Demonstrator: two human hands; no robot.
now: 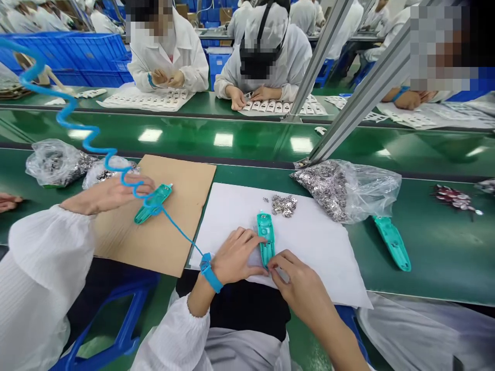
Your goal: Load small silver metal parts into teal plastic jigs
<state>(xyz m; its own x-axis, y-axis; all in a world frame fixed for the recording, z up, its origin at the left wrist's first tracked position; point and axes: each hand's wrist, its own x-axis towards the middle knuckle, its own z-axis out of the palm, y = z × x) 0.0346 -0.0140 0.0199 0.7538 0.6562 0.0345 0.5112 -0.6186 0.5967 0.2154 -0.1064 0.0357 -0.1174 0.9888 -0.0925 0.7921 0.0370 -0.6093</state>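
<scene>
My left hand (238,255), with a blue wrist strap (211,272) on it, grips a teal plastic holder (265,239) standing lengthwise on a white sheet (317,257). My right hand (301,288) lies against the holder's lower end, its fingertips by a small grey piece (282,274) that is partly hidden. Just above the holder sits a small heap of silver metal parts (284,205). A plastic bag of the same parts (344,190) lies beyond the sheet to the right, and a second teal holder (392,242) rests on the green bench.
At the left, a co-worker's hand (110,193) is beside a teal holder (152,203) on a cardboard sheet (154,221). A blue coiled cord (69,111) runs overhead. Metal frame posts (336,87) rise beyond the bag; several workers sit across the bench.
</scene>
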